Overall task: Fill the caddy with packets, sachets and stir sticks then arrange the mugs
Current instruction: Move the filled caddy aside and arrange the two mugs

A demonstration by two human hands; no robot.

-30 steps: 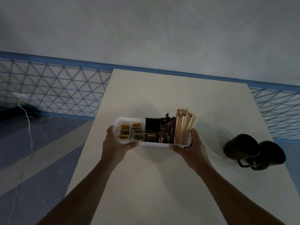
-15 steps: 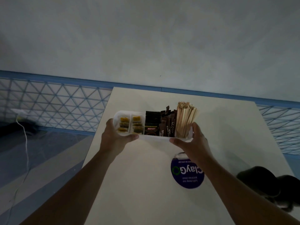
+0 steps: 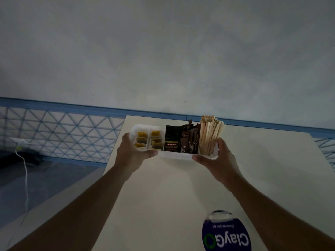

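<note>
I hold a white plastic caddy point(image 3: 174, 155) with both hands over the far part of the cream table point(image 3: 181, 196). My left hand point(image 3: 130, 153) grips its left end and my right hand point(image 3: 219, 158) grips its right end. Yellow sachets point(image 3: 148, 140) fill the two left compartments. Dark coffee packets point(image 3: 173, 140) and brown stick sachets point(image 3: 191, 140) stand in the middle. A bundle of wooden stir sticks point(image 3: 210, 134) stands at the right end. The mugs are out of view.
A round blue sticker point(image 3: 226, 234) with white lettering lies on the table near its front right. The wall rises just beyond the table's far edge. Left of the table are a blue lattice panel point(image 3: 63, 134), a white cable point(image 3: 25, 174) and the floor.
Both hands have carried the caddy away from me toward the table's far edge. The view has tilted up, so the two dark mugs at the right have left the frame.
</note>
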